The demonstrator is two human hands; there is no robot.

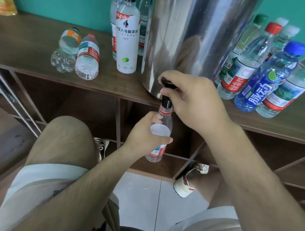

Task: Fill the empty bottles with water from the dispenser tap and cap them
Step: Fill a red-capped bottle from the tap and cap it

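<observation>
Just past shelf edge [74,80]: btl [161,121] under tap [166,100].

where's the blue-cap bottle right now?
Head view, right side: the blue-cap bottle stands on the shelf, right of the dispenser, in the front row between one red-cap bottle and another.

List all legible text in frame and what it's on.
"星人电解质水", "LIENERGY": white bottle, start cut off.
"脉动": blue bottle.
"农夫": green-capped bottle, label cut off.
Held bottle and the other labels: too small or blurred.
Tap: no text.
</observation>
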